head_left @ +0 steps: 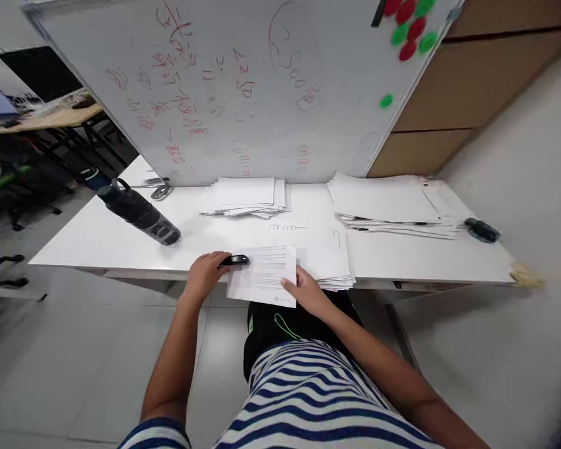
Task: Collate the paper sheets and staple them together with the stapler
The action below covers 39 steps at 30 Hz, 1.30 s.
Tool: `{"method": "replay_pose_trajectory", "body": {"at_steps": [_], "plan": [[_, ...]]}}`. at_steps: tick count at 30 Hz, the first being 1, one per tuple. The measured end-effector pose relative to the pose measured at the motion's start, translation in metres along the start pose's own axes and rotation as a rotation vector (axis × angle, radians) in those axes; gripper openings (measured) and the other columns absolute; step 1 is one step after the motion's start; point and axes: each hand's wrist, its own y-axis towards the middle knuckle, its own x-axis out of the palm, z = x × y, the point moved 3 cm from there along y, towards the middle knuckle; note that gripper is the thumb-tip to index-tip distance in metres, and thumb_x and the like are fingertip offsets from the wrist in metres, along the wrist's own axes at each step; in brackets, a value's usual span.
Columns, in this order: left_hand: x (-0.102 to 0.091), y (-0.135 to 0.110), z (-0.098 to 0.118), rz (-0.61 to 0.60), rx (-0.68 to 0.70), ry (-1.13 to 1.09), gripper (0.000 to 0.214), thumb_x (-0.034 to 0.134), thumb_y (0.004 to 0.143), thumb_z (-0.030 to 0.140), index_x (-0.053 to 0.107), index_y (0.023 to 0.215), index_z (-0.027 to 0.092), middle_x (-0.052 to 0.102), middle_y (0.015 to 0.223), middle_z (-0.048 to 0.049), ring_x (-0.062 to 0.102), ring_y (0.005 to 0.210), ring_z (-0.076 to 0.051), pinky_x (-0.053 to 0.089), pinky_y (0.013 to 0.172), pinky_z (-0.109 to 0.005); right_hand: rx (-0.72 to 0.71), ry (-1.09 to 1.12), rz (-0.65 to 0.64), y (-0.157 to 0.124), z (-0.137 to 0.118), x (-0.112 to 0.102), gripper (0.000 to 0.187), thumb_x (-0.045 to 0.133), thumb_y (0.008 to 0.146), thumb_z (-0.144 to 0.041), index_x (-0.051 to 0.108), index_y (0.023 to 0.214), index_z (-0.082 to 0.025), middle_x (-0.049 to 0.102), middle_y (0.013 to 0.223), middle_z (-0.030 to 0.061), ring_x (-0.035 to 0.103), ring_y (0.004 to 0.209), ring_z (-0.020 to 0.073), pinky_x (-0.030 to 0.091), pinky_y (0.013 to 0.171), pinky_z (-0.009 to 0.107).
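Note:
My left hand [206,271] is closed over a small black stapler [236,260] at the top left corner of a printed sheet set [264,275] near the table's front edge. My right hand [306,290] grips the lower right side of the same sheets, thumb on top. The sheets hang partly over the white table [98,240]. Under and to the right of them lies a low pile of papers [327,255].
A dark water bottle [138,213] lies on its side at the left. Two paper stacks sit at the back, a middle stack [247,196] and a right stack [388,206]. A dark object [481,230] rests far right. A whiteboard [243,87] with red writing stands behind.

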Motion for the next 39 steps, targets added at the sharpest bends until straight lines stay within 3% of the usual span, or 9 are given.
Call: {"method": "replay_pose_trajectory", "body": {"at_steps": [7, 12, 16, 19, 24, 30, 34, 37, 39], "plan": [[-0.01, 0.014, -0.001, -0.099, 0.0, -0.176, 0.042, 0.059, 0.086, 0.052, 0.064, 0.12, 0.028, 0.066, 0.126, -0.0045, 0.059, 0.117, -0.028, 0.047, 0.094, -0.037, 0.005, 0.057, -0.024, 0.003, 0.003, 0.011, 0.045, 0.061, 0.09, -0.041, 0.054, 0.13, -0.021, 0.065, 0.129, 0.0094, 0.062, 0.116, 0.0235, 0.049, 0.101, 0.041], [-0.014, 0.038, 0.014, 0.013, -0.094, -0.289, 0.048, 0.038, 0.095, 0.059, 0.065, 0.117, 0.025, 0.066, 0.126, -0.0051, 0.057, 0.12, -0.025, 0.044, 0.101, -0.036, 0.033, 0.035, 0.011, 0.005, 0.003, 0.008, 0.045, 0.059, 0.091, -0.041, 0.053, 0.131, -0.023, 0.07, 0.116, 0.0077, 0.069, 0.101, 0.0231, 0.056, 0.086, 0.039], [0.0, 0.069, 0.027, 0.06, -0.165, -0.198, 0.054, 0.028, 0.098, 0.057, 0.067, 0.112, 0.021, 0.068, 0.12, -0.0095, 0.057, 0.118, -0.027, 0.041, 0.104, -0.042, 0.056, -0.061, 0.03, 0.006, -0.004, 0.004, 0.049, 0.055, 0.093, -0.043, 0.049, 0.138, -0.025, 0.073, 0.093, 0.0044, 0.071, 0.078, 0.0217, 0.057, 0.07, 0.036], [0.019, 0.084, 0.033, 0.01, -0.253, -0.109, 0.057, 0.023, 0.099, 0.058, 0.064, 0.118, 0.023, 0.063, 0.132, -0.011, 0.045, 0.133, -0.032, 0.029, 0.112, -0.055, 0.064, -0.111, 0.048, 0.006, -0.009, 0.001, 0.048, 0.054, 0.093, -0.041, 0.049, 0.138, -0.026, 0.072, 0.087, 0.0031, 0.069, 0.071, 0.0202, 0.056, 0.068, 0.035], [0.042, 0.085, 0.038, 0.05, -0.305, 0.051, 0.055, 0.025, 0.099, 0.054, 0.061, 0.124, 0.022, 0.053, 0.143, -0.0144, 0.025, 0.146, -0.038, 0.015, 0.114, -0.064, 0.072, -0.14, 0.043, 0.006, -0.012, 0.0, 0.049, 0.053, 0.093, -0.038, 0.048, 0.141, -0.027, 0.073, 0.089, 0.0033, 0.068, 0.071, 0.0198, 0.056, 0.068, 0.035], [0.048, 0.086, 0.041, 0.105, -0.253, 0.099, 0.045, 0.036, 0.097, 0.048, 0.062, 0.121, 0.02, 0.055, 0.14, -0.0166, 0.025, 0.146, -0.039, 0.019, 0.113, -0.063, 0.098, -0.14, 0.022, 0.002, -0.016, -0.001, 0.056, 0.055, 0.092, -0.036, 0.043, 0.146, -0.026, 0.073, 0.081, 0.0009, 0.063, 0.059, 0.0169, 0.055, 0.062, 0.033], [0.035, 0.084, 0.034, 0.208, -0.253, -0.191, 0.045, 0.042, 0.095, 0.054, 0.064, 0.117, 0.022, 0.064, 0.127, -0.0149, 0.047, 0.132, -0.035, 0.036, 0.107, -0.052, 0.147, -0.095, -0.022, 0.0, -0.017, -0.001, 0.061, 0.052, 0.093, -0.035, 0.034, 0.15, -0.024, 0.073, 0.08, 0.0013, 0.06, 0.051, 0.0156, 0.052, 0.051, 0.03], [0.021, 0.071, 0.024, 0.411, -0.22, -0.484, 0.047, 0.031, 0.099, 0.054, 0.064, 0.113, 0.023, 0.068, 0.119, -0.0092, 0.06, 0.116, -0.025, 0.046, 0.099, -0.039, 0.128, -0.12, 0.008, 0.003, -0.016, -0.003, 0.052, 0.054, 0.092, -0.035, 0.047, 0.142, -0.024, 0.074, 0.083, 0.0018, 0.065, 0.06, 0.0176, 0.054, 0.06, 0.032], [0.016, 0.059, 0.016, 0.51, -0.219, -0.524, 0.048, 0.026, 0.101, 0.051, 0.065, 0.109, 0.023, 0.069, 0.116, -0.0071, 0.061, 0.113, -0.022, 0.046, 0.098, -0.036, 0.104, -0.158, 0.042, 0.007, -0.015, -0.005, 0.042, 0.056, 0.09, -0.036, 0.059, 0.13, -0.022, 0.074, 0.084, 0.0023, 0.068, 0.069, 0.0196, 0.055, 0.067, 0.033]]}}
